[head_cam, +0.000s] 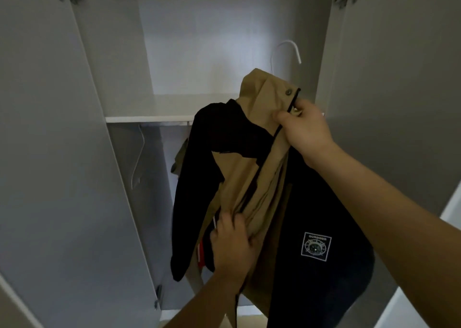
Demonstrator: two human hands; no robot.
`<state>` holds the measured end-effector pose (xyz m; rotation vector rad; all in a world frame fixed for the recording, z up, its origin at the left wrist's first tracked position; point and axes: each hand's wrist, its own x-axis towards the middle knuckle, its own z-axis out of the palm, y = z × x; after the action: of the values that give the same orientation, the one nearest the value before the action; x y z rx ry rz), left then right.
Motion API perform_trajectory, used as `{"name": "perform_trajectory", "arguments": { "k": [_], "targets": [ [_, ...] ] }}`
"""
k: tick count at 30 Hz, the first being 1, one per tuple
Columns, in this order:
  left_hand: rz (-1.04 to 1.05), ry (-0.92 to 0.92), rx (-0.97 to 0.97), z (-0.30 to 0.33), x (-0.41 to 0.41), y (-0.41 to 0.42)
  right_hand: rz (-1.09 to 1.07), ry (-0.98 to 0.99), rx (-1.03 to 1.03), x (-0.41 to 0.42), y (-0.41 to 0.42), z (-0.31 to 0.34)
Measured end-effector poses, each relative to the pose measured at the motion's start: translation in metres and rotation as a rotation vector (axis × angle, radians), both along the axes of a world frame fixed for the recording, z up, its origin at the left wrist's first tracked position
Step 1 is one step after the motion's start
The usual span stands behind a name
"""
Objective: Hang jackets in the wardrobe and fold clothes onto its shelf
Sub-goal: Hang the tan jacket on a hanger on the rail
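Observation:
A tan and black jacket (pixel 259 178) hangs on a white hanger whose hook (pixel 287 50) sticks up above the collar, in front of the open wardrobe. My right hand (pixel 304 128) grips the jacket at the collar, thumb curled over the tan fabric by a snap button. My left hand (pixel 232 243) grips the tan front panel lower down. A black sleeve droops on the left side. A white square logo patch (pixel 316 246) shows on the black part at the right.
The wardrobe's white shelf (pixel 149 118) runs across at mid height, with a rail under it. An empty white hanger (pixel 139 153) hangs at the left, and an olive garment (pixel 180 160) hangs behind the jacket. Both grey doors (pixel 50 153) stand open.

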<state>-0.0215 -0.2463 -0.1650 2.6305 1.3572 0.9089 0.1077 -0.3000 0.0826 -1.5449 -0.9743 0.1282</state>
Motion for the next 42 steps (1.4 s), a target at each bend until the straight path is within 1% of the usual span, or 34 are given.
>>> {"name": "perform_trajectory", "arguments": {
  "k": [2, 5, 6, 7, 9, 10, 13, 14, 16, 19, 20, 21, 23, 24, 26, 29, 31, 32, 33, 35, 37, 40, 42],
  "targets": [
    [0.040, -0.008, -0.143, -0.013, -0.010, 0.021, 0.005, 0.021, 0.040, 0.006, -0.007, -0.001],
    [-0.035, -0.228, -0.377, -0.020, -0.021, 0.050, 0.012, 0.060, 0.089, 0.015, -0.015, -0.003],
    [-0.078, -0.297, -0.451, -0.016, -0.021, 0.056, -0.004, 0.053, 0.093, 0.018, -0.017, -0.004],
    [-0.117, -0.406, -0.545, -0.012, -0.019, 0.061, -0.037, 0.025, 0.087, 0.020, -0.018, -0.005],
    [-0.165, -0.720, -0.738, 0.003, -0.017, 0.064, -0.147, -0.109, 0.045, 0.025, -0.021, -0.010],
    [-0.169, -0.815, -0.772, 0.013, -0.017, 0.067, -0.207, -0.209, 0.026, 0.028, -0.024, -0.013],
    [-0.171, -0.912, -0.741, 0.044, -0.019, 0.081, -0.343, -0.555, 0.001, 0.034, -0.032, -0.026],
    [-0.165, -0.928, -0.700, 0.055, -0.020, 0.086, -0.374, -0.656, -0.032, 0.035, -0.034, -0.031],
    [-0.204, -0.884, -0.502, 0.078, -0.022, 0.091, -0.390, -0.808, -0.130, 0.036, -0.038, -0.044],
    [-0.361, -0.684, -0.161, 0.115, -0.019, 0.084, -0.330, -0.975, -0.286, 0.039, -0.039, -0.068],
    [-0.412, -0.593, -0.051, 0.125, -0.016, 0.080, -0.304, -0.987, -0.328, 0.041, -0.038, -0.075],
    [-0.472, -0.505, 0.045, 0.132, -0.013, 0.077, -0.277, -0.931, -0.364, 0.043, -0.037, -0.079],
    [-0.577, -0.361, 0.148, 0.142, -0.009, 0.071, -0.201, -0.694, -0.407, 0.046, -0.034, -0.084],
    [-0.625, -0.321, 0.157, 0.145, -0.008, 0.068, -0.158, -0.592, -0.433, 0.048, -0.033, -0.087],
    [-0.704, -0.294, 0.127, 0.150, -0.006, 0.065, -0.055, -0.512, -0.500, 0.050, -0.036, -0.091],
    [-0.793, -0.290, 0.043, 0.158, 0.001, 0.056, 0.221, -0.371, -0.476, 0.041, -0.041, -0.097],
    [-0.825, -0.302, -0.006, 0.163, 0.008, 0.048, 0.358, -0.327, -0.457, 0.032, -0.040, -0.100],
    [-0.829, -0.313, -0.024, 0.165, 0.010, 0.045, 0.380, -0.344, -0.462, 0.032, -0.039, -0.102],
    [-0.828, -0.319, -0.043, 0.167, 0.012, 0.044, 0.369, -0.365, -0.463, 0.033, -0.037, -0.105],
    [-0.807, -0.312, -0.103, 0.170, 0.012, 0.044, 0.254, -0.369, -0.434, 0.035, -0.030, -0.107],
    [-0.782, -0.287, -0.157, 0.173, 0.009, 0.044, 0.157, -0.307, -0.373, 0.034, -0.023, -0.106],
    [-0.728, -0.234, -0.248, 0.176, 0.001, 0.046, 0.117, -0.243, -0.340, 0.029, -0.010, -0.106],
    [-0.732, -0.195, -0.326, 0.173, -0.010, 0.051, 0.051, -0.205, -0.294, 0.032, -0.005, -0.106]
  ]
}}
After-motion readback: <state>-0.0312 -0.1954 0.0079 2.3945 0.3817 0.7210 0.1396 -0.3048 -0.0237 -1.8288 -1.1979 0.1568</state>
